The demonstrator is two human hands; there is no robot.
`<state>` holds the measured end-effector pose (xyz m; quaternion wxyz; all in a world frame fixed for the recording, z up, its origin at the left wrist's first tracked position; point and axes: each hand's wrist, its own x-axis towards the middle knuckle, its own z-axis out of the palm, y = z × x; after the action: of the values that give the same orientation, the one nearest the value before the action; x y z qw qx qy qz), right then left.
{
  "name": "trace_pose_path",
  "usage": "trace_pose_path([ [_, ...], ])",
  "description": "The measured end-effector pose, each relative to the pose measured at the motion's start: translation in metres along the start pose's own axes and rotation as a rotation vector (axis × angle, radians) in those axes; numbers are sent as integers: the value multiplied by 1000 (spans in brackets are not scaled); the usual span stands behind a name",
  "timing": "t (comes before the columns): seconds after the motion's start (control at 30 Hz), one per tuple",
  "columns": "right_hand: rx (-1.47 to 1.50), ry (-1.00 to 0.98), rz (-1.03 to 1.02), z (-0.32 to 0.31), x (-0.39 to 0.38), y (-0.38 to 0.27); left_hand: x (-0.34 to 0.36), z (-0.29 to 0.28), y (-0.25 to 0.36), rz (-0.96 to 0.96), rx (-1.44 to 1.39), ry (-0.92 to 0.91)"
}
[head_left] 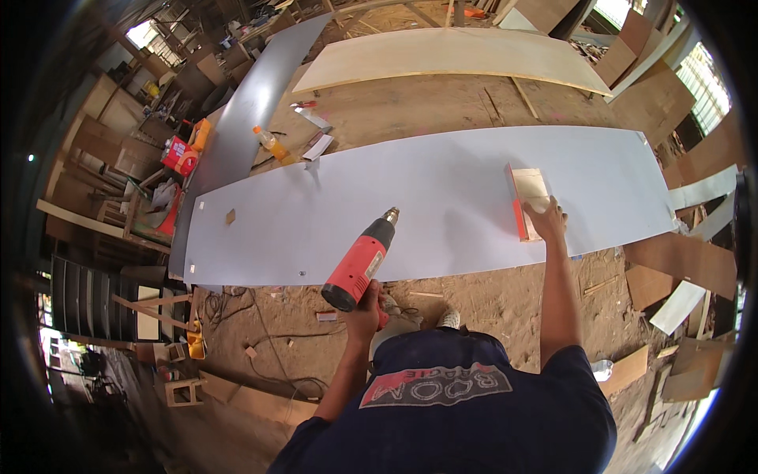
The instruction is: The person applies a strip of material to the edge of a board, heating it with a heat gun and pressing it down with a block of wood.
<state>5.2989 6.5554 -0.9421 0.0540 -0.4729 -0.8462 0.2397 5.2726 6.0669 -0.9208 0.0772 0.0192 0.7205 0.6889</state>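
My left hand [365, 314] grips a red and black heat gun [355, 265] by its handle, with the metal nozzle pointing up and right over a long pale grey panel [426, 197]. Toward the panel's right end, my right hand [546, 217] is closed on a wooden block [530, 183] with a red strip along its left side, which rests on the panel surface. A small brown patch [230, 216] and a few small white marks show toward the panel's left end.
Behind are a pale board [450, 59] and a narrow grey sheet [260, 95]. An orange bottle [272, 146], cutter and scraps lie by the panel's far edge. Red and yellow containers [180, 156] stand left. Offcuts [675, 265] crowd the right; cables [260, 340] cross the dirt floor.
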Motion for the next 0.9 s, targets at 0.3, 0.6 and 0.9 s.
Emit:
trace_pose_path([
  [0.3, -240, -181, 12, 3, 18, -43, 16, -24, 13, -2, 130, 79],
  [0.6, -565, 78, -368, 49, -14, -91, 42, -64, 3, -67, 149, 100],
  [0.9, -362, -63, -341, 42, -34, -110, 94, -78, 13, -154, 81, -35],
])
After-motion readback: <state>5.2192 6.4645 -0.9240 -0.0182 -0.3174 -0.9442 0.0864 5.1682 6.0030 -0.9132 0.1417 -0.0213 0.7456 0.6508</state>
